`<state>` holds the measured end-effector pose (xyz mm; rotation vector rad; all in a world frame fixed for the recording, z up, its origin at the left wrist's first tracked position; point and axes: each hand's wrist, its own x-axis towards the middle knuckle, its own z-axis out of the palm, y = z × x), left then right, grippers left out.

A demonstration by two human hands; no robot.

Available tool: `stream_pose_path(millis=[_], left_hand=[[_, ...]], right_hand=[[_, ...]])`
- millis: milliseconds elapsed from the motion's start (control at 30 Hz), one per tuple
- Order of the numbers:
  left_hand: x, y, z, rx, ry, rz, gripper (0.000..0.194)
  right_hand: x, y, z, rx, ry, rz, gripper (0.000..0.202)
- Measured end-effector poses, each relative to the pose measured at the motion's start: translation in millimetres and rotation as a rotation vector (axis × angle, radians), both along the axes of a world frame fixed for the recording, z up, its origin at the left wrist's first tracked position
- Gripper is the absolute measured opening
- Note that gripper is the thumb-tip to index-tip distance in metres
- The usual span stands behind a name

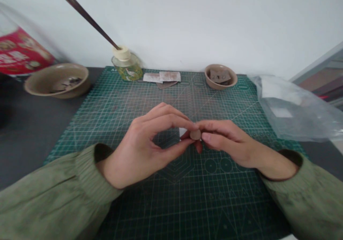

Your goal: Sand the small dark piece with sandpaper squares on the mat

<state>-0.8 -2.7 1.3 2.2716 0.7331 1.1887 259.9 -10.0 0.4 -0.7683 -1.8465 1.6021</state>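
A small, round, beige disc (195,134) is held up above the mat between my two hands. My left hand (147,140) grips it from the left, index fingertip on top and thumb below. From the other side, my right hand (227,138) pinches at its right edge with thumb and index finger; its other fingers curl behind and are partly hidden. Just left of the disc, behind the fingers, shows a small white piece (182,132); whether it is held or lies on the mat I cannot tell. Beneath is a green cutting mat (160,211) with printed grid lines.
At the back stand a reed diffuser bottle (127,66), sandpaper-like pieces (163,77) and a small bowl (221,87) holding brown pieces. A larger bowl (57,93) with dark bits and a red package (24,52) sit left. A clear plastic bag (300,114) overlaps the mat's right edge.
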Motion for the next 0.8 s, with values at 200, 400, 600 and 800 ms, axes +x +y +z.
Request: stream_pose_path(millis=[200,400,600,800], left_hand=[[-2,-1,0.2,-0.039,-0.004,0.0,0.02],[1,-2,2.1,-0.06,-0.003,0.014,0.023],[-25,13,24.6,-0.012,0.093,0.125,0.02],[-140,56,61.4,0.079,0.446,0.771,0.025]], right_hand=[[-2,3,-1.4,0.064,-0.036,-0.193,0.031],[1,7,-6.0,0.235,-0.18,-0.446,0.034],[6,10,-18.5,0.286,-0.314,-0.476,0.044],[7,10,-22.2,0.305,-0.371,-0.496,0.048]])
